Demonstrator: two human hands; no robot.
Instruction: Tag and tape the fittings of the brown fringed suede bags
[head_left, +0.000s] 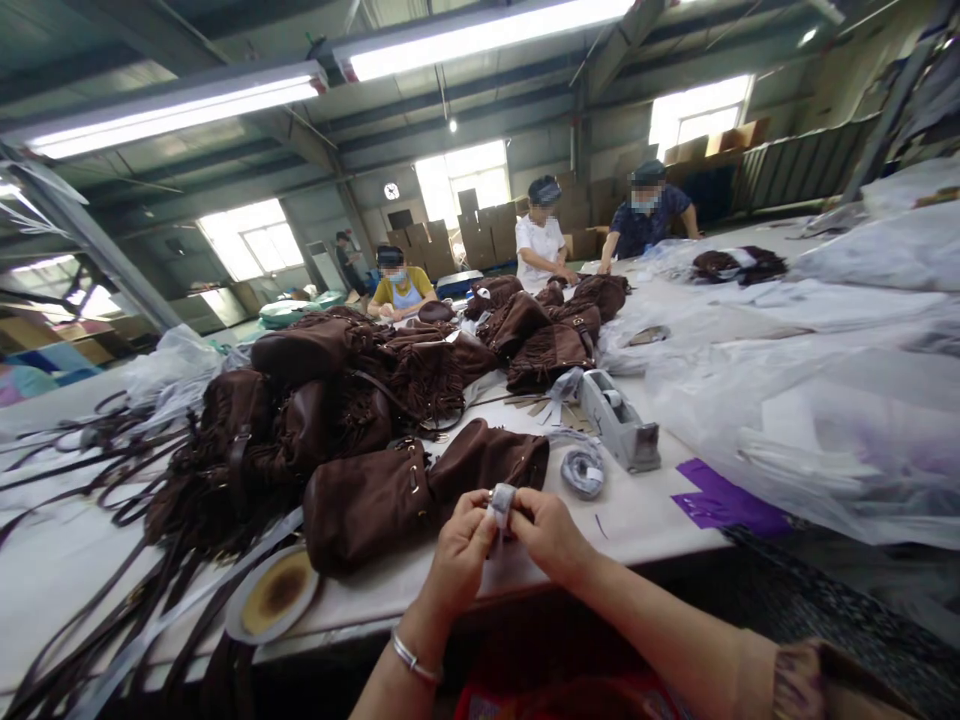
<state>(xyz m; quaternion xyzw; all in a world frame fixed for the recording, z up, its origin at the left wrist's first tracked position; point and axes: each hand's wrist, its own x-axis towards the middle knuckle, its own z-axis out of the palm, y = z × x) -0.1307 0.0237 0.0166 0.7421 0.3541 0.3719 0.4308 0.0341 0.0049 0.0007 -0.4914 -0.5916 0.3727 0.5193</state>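
At the front edge of the table, my left hand (466,545) and my right hand (549,530) meet, fingers pinched on a small piece of whitish translucent wrapping (501,500). What it covers is hidden; a speck of metal shows at its top. Just behind my fingers lies a dark brown bag (367,505) with metal eyelets, on its side. A coil of grey wrapping strip (583,472) rests right of the bag, near a grey tape dispenser (619,420).
Brown fringed bags (315,400) are heaped at the left, with long straps (161,590) trailing forward. A round dish (274,595) with a brown-stained centre sits at the front edge. Plastic sheeting (817,420) covers the right side, beside purple tape (724,497). Several people work across the table.
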